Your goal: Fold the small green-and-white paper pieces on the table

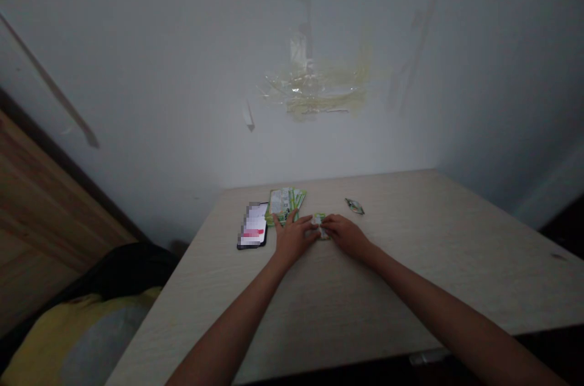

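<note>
A small green-and-white packet [321,231] lies on the table between my two hands. My left hand [292,241] has its thumb and forefinger closed on the packet's left side, while its other fingers spread toward a pile of flat green-and-white packets [279,199]. On the packet's right side, the bent fingers of my right hand [349,236] are pinched together. Fingertips cover part of the packet, and its print is too small to read.
A phone [253,233] with a lit, blurred-out screen lies left of the pile. Farther right is another small, dark green packet [354,206]. The pale wooden table [410,216] meets a wall [182,100] with old tape. Yellow-and-grey cloth [86,337] sits at lower left.
</note>
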Available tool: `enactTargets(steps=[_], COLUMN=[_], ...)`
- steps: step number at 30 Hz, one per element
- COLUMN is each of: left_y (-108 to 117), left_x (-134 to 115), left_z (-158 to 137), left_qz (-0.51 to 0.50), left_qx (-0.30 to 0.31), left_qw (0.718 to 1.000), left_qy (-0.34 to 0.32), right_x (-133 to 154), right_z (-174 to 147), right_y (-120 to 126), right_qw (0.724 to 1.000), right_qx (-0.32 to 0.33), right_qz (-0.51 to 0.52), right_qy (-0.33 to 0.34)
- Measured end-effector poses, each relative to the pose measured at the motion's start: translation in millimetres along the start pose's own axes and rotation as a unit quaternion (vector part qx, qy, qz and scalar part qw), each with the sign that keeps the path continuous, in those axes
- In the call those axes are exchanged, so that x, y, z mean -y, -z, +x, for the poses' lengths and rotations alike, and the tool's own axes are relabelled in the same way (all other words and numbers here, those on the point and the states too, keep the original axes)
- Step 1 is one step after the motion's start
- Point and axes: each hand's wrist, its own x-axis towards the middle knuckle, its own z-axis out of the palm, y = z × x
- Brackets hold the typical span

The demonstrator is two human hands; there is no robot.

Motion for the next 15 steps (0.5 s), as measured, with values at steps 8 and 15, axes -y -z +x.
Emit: enactTargets(steps=[8, 15], left_y=[-0.6, 2.9], left_x=[0.1, -2.5], left_z=[-1.1, -1.3], left_qz=[-0.003, 0.008], left_qx=[0.0, 0.014], left_qw=[1.0, 1.0], left_qy=[0.003, 0.009], right_x=[-3.0, -4.8], right_z=[-0.7, -1.7], right_y=[-1.9, -2.7], right_qw=[1.0, 1.0], right_qx=[-0.005, -0.001], right_qz=[0.015, 0.005], right_qy=[0.01, 0.026])
